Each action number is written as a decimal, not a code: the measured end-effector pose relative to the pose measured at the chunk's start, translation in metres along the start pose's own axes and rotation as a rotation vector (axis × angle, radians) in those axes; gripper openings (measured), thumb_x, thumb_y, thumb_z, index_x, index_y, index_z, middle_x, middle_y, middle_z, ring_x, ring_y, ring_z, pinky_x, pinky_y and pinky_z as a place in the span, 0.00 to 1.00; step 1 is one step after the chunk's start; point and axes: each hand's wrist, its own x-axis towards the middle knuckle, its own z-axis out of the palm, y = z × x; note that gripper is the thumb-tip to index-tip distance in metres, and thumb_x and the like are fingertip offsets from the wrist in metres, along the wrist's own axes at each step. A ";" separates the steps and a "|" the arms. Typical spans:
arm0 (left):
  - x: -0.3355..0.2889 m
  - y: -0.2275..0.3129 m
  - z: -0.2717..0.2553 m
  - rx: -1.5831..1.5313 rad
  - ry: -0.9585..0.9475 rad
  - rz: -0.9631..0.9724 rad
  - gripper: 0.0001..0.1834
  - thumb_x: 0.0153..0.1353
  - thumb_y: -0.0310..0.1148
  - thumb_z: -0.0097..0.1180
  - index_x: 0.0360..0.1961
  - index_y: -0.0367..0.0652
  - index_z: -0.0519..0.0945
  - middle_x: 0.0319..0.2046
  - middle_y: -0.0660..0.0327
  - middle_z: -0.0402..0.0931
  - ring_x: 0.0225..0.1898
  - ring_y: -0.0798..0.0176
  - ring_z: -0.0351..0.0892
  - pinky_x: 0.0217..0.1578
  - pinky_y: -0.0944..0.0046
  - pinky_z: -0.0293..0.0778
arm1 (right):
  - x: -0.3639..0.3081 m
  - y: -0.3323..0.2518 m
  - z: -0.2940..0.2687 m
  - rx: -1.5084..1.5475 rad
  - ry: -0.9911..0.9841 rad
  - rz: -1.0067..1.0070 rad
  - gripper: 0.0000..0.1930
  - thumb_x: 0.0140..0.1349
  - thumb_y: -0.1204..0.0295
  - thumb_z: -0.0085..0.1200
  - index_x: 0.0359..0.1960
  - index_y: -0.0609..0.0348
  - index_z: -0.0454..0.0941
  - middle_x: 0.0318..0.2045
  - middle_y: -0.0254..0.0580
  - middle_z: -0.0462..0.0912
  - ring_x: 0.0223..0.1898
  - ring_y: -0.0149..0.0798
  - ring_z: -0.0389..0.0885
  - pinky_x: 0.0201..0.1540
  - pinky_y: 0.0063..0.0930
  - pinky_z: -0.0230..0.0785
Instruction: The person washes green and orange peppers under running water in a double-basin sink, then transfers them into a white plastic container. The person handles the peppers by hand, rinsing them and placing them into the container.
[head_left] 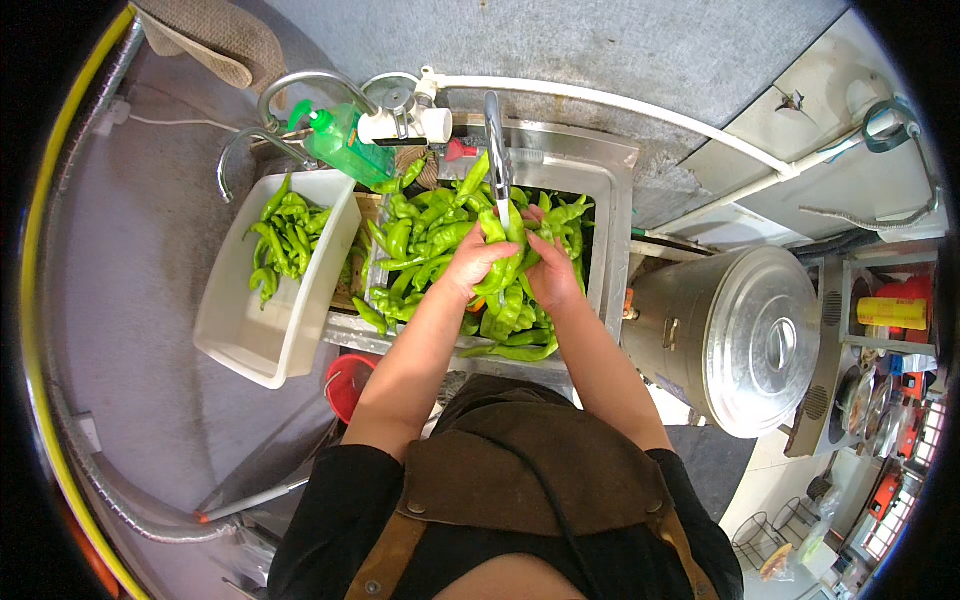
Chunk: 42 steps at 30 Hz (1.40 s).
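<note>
Long green peppers [425,235] are heaped in the metal sink [605,235]. Over the heap, below the mouth of the chrome faucet [494,140], my two hands hold green peppers [497,268] between them. A white streak of water runs from the spout onto these peppers. My left hand [478,260] is closed round them from the left, thumb on top. From the right, my right hand [553,272] grips them, its fingertips partly hidden behind the peppers. How many peppers the hands hold, I cannot tell.
Left of the sink, a white plastic tub [230,320] holds more green peppers [290,235]. A green pump bottle [345,140] stands at the sink's back left corner. Below the tub hangs or stands a red bucket [347,388]. A large lidded metal pot [765,340] is at right.
</note>
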 end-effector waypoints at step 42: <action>0.019 0.037 -0.041 1.396 -0.008 -0.041 0.46 0.34 0.39 0.71 0.58 0.41 0.65 0.46 0.51 0.75 0.49 0.51 0.74 0.51 0.61 0.68 | 0.037 0.000 0.007 -0.219 0.129 -0.051 0.12 0.47 0.87 0.47 0.34 0.60 0.73 0.34 0.37 0.76 0.39 0.36 0.74 0.46 0.29 0.65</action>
